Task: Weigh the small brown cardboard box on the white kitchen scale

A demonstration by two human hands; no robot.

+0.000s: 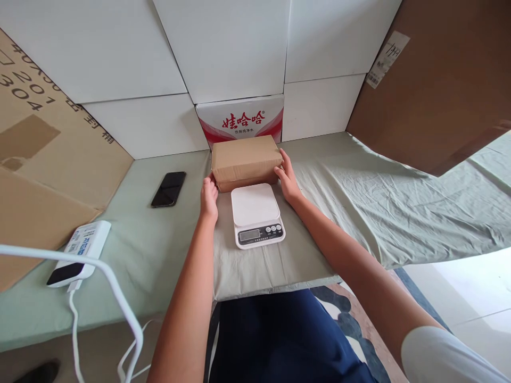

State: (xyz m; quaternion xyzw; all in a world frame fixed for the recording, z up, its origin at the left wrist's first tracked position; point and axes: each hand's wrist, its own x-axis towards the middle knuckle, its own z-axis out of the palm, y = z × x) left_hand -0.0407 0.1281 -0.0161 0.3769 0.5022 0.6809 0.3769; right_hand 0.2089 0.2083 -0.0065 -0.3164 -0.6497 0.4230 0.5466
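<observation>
Dark blue fabric (279,335) on the person's lap fills the bottom edge of the view, with a white cable (120,303) looping across the lower left. Both forearms extend forward over a pale green sheet (359,213) covering the work surface.

Brown cardboard box (245,159): rectangular, plain, flaps closed (contents not visible), lying flat with its long side facing the person. It sits at the far centre of the sheet, just behind a white digital scale (256,215) and just in front of a red-and-white printed carton (241,121) leaning against white wall panels (223,48).

Left hand (209,198): fingers extended, pressed against the left end of the box. Right hand (286,178): fingers extended, pressed against the right end. The box is clamped between the two palms; whether it is lifted clear of the sheet cannot be determined.

The scale platform is bare; its display and three buttons face the person.

A black phone (169,188) lies face up to the left, well apart from the box. A white power strip (80,252) rests near the left edge, beside large flat cardboard sheets (48,159).
</observation>
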